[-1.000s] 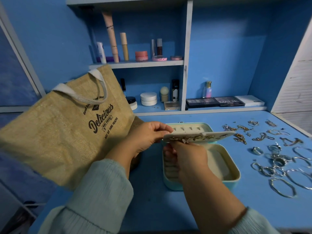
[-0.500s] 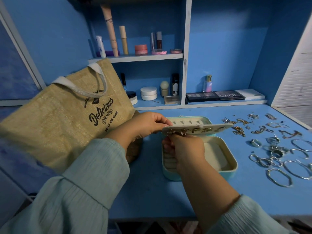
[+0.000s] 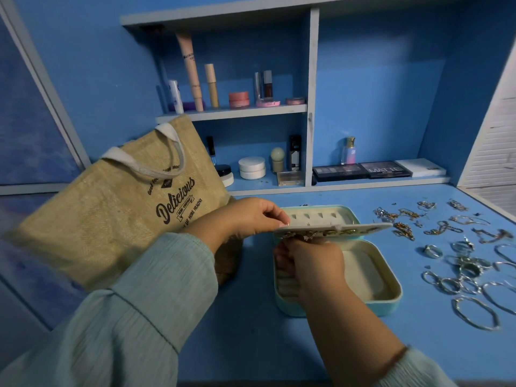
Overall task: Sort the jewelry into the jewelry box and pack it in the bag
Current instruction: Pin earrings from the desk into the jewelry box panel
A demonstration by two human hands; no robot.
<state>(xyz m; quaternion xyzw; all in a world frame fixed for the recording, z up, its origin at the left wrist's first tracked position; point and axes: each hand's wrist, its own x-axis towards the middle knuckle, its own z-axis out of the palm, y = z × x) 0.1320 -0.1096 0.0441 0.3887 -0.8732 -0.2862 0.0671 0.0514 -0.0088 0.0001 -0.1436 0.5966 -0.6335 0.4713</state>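
Left hand (image 3: 245, 219) pinches the left end of the flat cream earring panel (image 3: 332, 229), fingers pressed together on its edge, holding it level over the open jewelry box (image 3: 371, 277). Right hand (image 3: 310, 263) is just under the panel's near edge, fingers curled up against the gold earrings (image 3: 321, 234) pinned along it; exactly what those fingers grip, I cannot tell. The mint box sits on the blue table (image 3: 251, 344) directly below both hands, its lid (image 3: 318, 216) lying open behind the panel. Left of the left-hand fingers leans the jute bag (image 3: 111, 213) printed "Delicious". Well right of the fingers, loose rings, chains and bangles (image 3: 472, 263) lie scattered on the table. Beyond the fingers, cosmetics (image 3: 223, 90) stand on the shelves.
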